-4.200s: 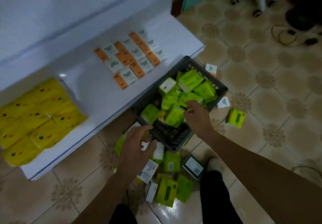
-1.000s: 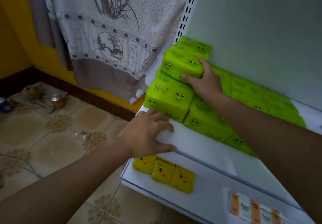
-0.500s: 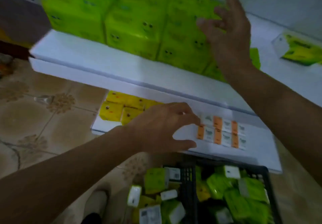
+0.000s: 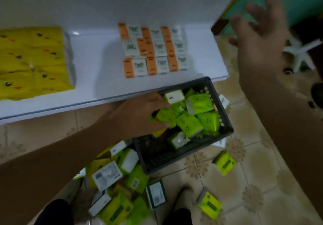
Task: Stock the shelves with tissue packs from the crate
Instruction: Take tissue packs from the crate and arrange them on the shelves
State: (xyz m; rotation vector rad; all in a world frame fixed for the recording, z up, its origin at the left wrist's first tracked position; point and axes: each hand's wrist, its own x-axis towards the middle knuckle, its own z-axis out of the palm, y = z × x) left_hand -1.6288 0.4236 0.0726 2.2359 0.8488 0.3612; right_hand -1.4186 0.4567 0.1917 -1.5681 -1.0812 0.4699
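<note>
Now the left grip (image 4: 139, 114) is down inside the crate (image 4: 225, 119), fingers over the top and thumb underneath, curled round a green tissue pack (image 4: 166, 118) at the crate's near-left corner, so that one is pinched and held. Up high on the other side, the right grip (image 4: 262, 37) hangs in the air with fingers spread wide, holding nothing at all, well apart from crate and shelf alike. That dark crate sits on the tiled floor (image 4: 253, 154), pushed against the front edge of the white bottom shelf (image 4: 97, 84), and the other green packs (image 4: 201, 104) lie tumbled in its far half at all angles, while the near half shows bare mesh. On the shelf, a block of yellow packs (image 4: 33, 62) fills the left end, and a neat grid of orange-and-white packs (image 4: 153, 51) lies flat near the middle, with bare white board between the two groups. Down by the person's knees, a heap of loose packs (image 4: 122, 181) spills across the floor just beside the crate's near wall, and two single green ones (image 4: 224, 165) lie off to the right. A white chair base (image 4: 300, 53) shows at the far right edge, partly hidden behind the raised arm.
</note>
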